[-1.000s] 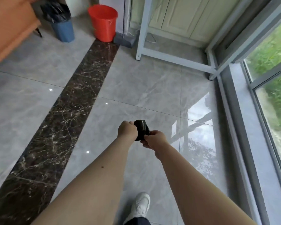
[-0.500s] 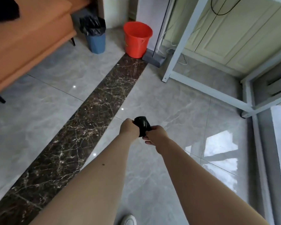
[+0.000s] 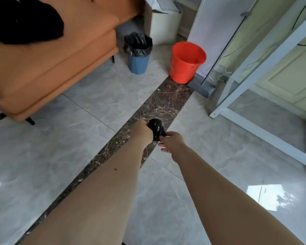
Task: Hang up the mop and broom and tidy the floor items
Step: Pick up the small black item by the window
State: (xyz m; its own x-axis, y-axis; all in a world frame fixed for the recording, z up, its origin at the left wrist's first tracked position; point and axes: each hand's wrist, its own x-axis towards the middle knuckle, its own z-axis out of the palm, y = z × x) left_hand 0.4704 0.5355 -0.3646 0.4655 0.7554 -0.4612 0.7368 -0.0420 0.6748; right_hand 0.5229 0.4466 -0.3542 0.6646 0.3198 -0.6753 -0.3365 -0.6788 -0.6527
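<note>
Both arms reach out over the tiled floor. My left hand (image 3: 143, 132) and my right hand (image 3: 170, 140) together grip a small shiny black object (image 3: 156, 128), which looks like a roll of black plastic bags; its far end sticks up between the fists. A mop's grey head (image 3: 200, 86) rests on the floor beside the red bucket (image 3: 185, 61), its pole (image 3: 226, 48) leaning up against the white wall panel. No broom shows.
A blue bin (image 3: 138, 53) lined with a black bag stands left of the bucket. An orange sofa (image 3: 48, 64) with a black cloth (image 3: 23, 23) fills the left. A white bin (image 3: 164, 26) stands behind. A white metal frame (image 3: 258, 121) runs along the right.
The view has swung left and moved closer to the bucket and bins; the sofa has come into view and the window has left it. Both hands keep hold of the black object.
</note>
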